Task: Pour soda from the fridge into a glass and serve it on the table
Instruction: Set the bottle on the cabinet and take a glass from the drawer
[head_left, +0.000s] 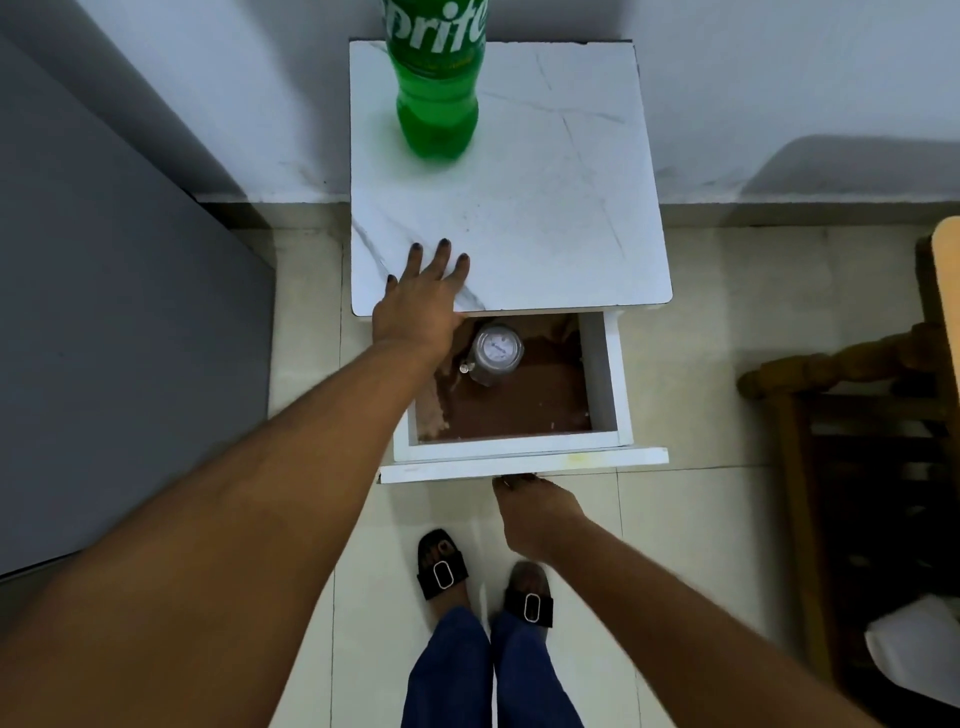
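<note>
A green Sprite bottle (437, 88) stands upright at the back left of a small white marble-topped table (545, 208). Its drawer (524, 460) is pulled out below the front edge. Inside, a clear glass mug (494, 353) with a handle stands on the brown drawer bottom. My left hand (423, 299) rests flat on the table's front left corner, fingers spread. My right hand (535, 512) is under the drawer front, its fingertips curled up behind the panel's lower edge.
A dark grey fridge (104, 312) stands to the left. A wooden chair (857, 467) is at the right with a white cloth (914, 654) on it. My feet in black sandals (483, 577) stand on the tiled floor just before the drawer.
</note>
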